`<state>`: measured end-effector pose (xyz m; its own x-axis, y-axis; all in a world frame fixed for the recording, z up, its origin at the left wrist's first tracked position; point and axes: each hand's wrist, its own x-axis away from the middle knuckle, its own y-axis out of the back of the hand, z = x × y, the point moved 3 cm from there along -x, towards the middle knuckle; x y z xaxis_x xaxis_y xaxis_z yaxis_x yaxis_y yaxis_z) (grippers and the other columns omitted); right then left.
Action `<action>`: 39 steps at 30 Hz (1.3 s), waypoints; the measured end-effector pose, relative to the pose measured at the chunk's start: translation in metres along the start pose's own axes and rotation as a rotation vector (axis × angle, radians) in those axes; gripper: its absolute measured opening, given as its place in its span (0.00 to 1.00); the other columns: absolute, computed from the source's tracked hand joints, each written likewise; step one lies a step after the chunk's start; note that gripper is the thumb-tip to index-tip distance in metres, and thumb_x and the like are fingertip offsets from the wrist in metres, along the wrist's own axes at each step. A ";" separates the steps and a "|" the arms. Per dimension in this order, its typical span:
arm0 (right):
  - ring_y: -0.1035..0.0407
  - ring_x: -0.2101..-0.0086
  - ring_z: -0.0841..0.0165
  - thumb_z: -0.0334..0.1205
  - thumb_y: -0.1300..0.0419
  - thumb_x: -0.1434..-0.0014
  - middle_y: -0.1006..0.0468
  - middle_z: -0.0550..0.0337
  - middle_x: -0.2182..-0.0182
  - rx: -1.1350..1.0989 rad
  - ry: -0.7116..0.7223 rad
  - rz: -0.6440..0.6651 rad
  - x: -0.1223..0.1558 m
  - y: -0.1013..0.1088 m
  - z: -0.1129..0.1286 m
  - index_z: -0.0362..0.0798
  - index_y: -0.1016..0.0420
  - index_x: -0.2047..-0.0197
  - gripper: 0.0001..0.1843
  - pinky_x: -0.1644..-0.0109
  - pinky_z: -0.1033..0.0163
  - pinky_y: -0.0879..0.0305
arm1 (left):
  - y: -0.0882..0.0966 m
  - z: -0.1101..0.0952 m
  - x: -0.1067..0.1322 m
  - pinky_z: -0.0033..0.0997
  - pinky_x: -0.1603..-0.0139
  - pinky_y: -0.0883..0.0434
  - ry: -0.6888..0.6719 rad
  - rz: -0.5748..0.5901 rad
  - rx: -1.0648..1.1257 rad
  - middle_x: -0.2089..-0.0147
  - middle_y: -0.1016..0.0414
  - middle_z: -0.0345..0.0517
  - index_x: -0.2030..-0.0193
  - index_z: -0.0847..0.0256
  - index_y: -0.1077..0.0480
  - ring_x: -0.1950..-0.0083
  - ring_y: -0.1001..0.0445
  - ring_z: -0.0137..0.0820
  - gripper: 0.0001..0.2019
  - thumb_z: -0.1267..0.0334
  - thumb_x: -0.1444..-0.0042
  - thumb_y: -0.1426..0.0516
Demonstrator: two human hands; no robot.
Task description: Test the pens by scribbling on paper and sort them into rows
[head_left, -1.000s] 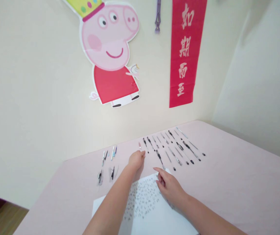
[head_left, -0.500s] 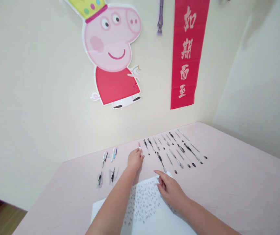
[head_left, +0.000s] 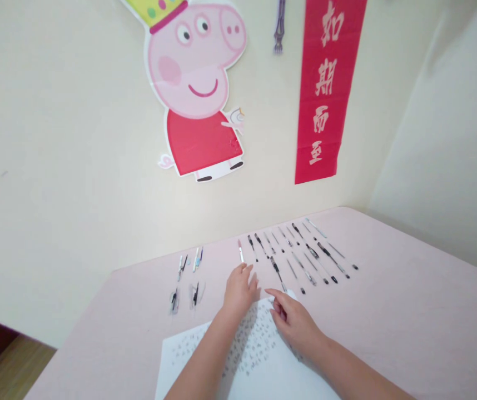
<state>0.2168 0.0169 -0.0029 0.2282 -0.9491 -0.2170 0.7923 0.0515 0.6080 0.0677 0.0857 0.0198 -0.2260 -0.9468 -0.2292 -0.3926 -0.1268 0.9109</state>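
My left hand [head_left: 241, 290] hovers over the pink table [head_left: 409, 311], fingers loosely spread and empty, just short of a pink-and-white pen [head_left: 241, 251] lying on the table. My right hand [head_left: 294, 323] rests on a white sheet of paper [head_left: 247, 355] covered with handwriting, index finger stretched out, the other fingers curled, nothing in it. Beyond both hands lies a row of several black and clear pens and pen parts [head_left: 305, 253].
Two pairs of small pens [head_left: 188, 278] lie to the left. A cartoon pig cutout [head_left: 199, 89] and a red banner with gold characters [head_left: 326, 89] hang on the wall behind. The table's left edge drops to a wooden floor [head_left: 9, 372].
My left hand let go of the pink-and-white pen at the row and drew back toward me, fingers now spread. The right hand stayed on the paper. The view shifted slightly.
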 end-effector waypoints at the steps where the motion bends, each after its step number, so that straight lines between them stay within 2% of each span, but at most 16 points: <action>1: 0.36 0.72 0.69 0.31 0.49 0.45 0.30 0.61 0.71 0.004 0.004 0.001 0.000 0.001 0.001 0.46 0.32 0.47 0.22 0.65 0.63 0.39 | 0.002 -0.002 0.010 0.36 0.39 0.40 -0.025 -0.010 0.044 0.42 0.32 0.54 0.44 0.63 0.33 0.40 0.35 0.37 0.19 0.61 0.41 0.49; 4: 0.35 0.71 0.68 0.33 0.50 0.43 0.28 0.58 0.71 0.015 0.029 0.015 0.001 0.002 0.005 0.45 0.30 0.49 0.19 0.65 0.62 0.38 | 0.013 0.004 0.034 0.39 0.40 0.38 -0.041 -0.039 0.124 0.44 0.30 0.53 0.47 0.62 0.31 0.42 0.33 0.38 0.18 0.60 0.41 0.49; 7: 0.34 0.70 0.67 0.34 0.51 0.42 0.27 0.57 0.70 0.012 0.039 0.031 0.002 0.003 0.006 0.45 0.29 0.50 0.18 0.64 0.61 0.38 | 0.028 0.031 0.049 0.40 0.42 0.36 0.031 -0.076 0.116 0.46 0.29 0.53 0.50 0.62 0.29 0.45 0.32 0.38 0.15 0.64 0.42 0.50; 9: 0.33 0.70 0.67 0.34 0.51 0.42 0.26 0.56 0.69 0.007 0.035 0.041 0.002 0.002 0.006 0.45 0.28 0.51 0.18 0.63 0.61 0.37 | 0.039 0.052 0.055 0.39 0.45 0.34 0.104 -0.100 0.064 0.52 0.27 0.52 0.53 0.64 0.28 0.49 0.29 0.36 0.15 0.68 0.42 0.52; 13: 0.32 0.69 0.66 0.35 0.52 0.42 0.25 0.55 0.68 0.005 0.025 0.059 0.003 0.001 0.006 0.45 0.28 0.52 0.17 0.62 0.60 0.36 | 0.056 0.084 0.064 0.37 0.49 0.34 0.268 -0.159 -0.132 0.57 0.28 0.53 0.54 0.66 0.28 0.54 0.29 0.37 0.14 0.70 0.42 0.51; 20: 0.31 0.68 0.66 0.35 0.51 0.41 0.23 0.54 0.66 -0.013 0.014 0.054 0.004 0.003 0.007 0.45 0.27 0.53 0.17 0.61 0.60 0.35 | 0.058 0.110 0.073 0.35 0.51 0.35 0.412 -0.188 -0.269 0.57 0.30 0.55 0.50 0.67 0.31 0.55 0.29 0.38 0.19 0.77 0.46 0.53; 25: 0.30 0.68 0.65 0.34 0.50 0.43 0.22 0.53 0.64 -0.022 0.020 0.042 0.003 0.003 0.007 0.47 0.26 0.54 0.17 0.60 0.60 0.35 | 0.051 0.120 0.073 0.33 0.48 0.37 0.395 -0.134 -0.264 0.52 0.31 0.55 0.48 0.66 0.31 0.52 0.30 0.36 0.23 0.80 0.50 0.53; 29: 0.30 0.67 0.66 0.33 0.50 0.42 0.22 0.53 0.64 -0.021 0.026 0.046 0.003 0.002 0.006 0.46 0.26 0.53 0.17 0.59 0.60 0.35 | 0.048 0.123 0.073 0.33 0.47 0.37 0.374 -0.092 -0.267 0.48 0.31 0.58 0.48 0.67 0.30 0.50 0.30 0.37 0.23 0.81 0.49 0.54; 39: 0.31 0.68 0.66 0.33 0.50 0.43 0.22 0.54 0.66 -0.021 0.021 0.042 0.003 0.002 0.004 0.46 0.26 0.53 0.17 0.60 0.61 0.36 | 0.048 0.119 0.072 0.32 0.51 0.36 0.336 -0.088 -0.237 0.53 0.27 0.54 0.51 0.65 0.28 0.53 0.28 0.36 0.21 0.79 0.49 0.53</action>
<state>0.2170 0.0126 0.0013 0.2732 -0.9393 -0.2077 0.7933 0.0979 0.6009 -0.0735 0.0463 0.0065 0.1180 -0.9681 -0.2212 -0.1731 -0.2394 0.9554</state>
